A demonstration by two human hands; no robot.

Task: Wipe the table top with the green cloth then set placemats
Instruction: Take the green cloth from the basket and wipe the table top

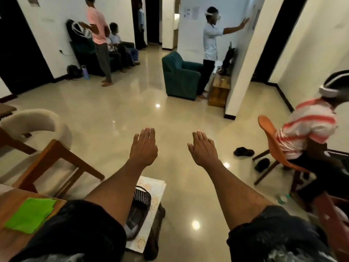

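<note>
A folded green cloth lies on the wooden table top at the lower left corner of the view. My left hand and my right hand are both stretched out in front of me, palms down, fingers spread, above the shiny floor and holding nothing. Both hands are far from the cloth, which lies beside my left upper arm. Below my left forearm a pale patterned placemat rests on a low seat, with a black-and-white bag lying on it.
A cream-backed wooden chair stands by the table at left. A person sits on an orange chair at right, black sandals beside it. A teal armchair and several people occupy the far room. Open tiled floor lies ahead.
</note>
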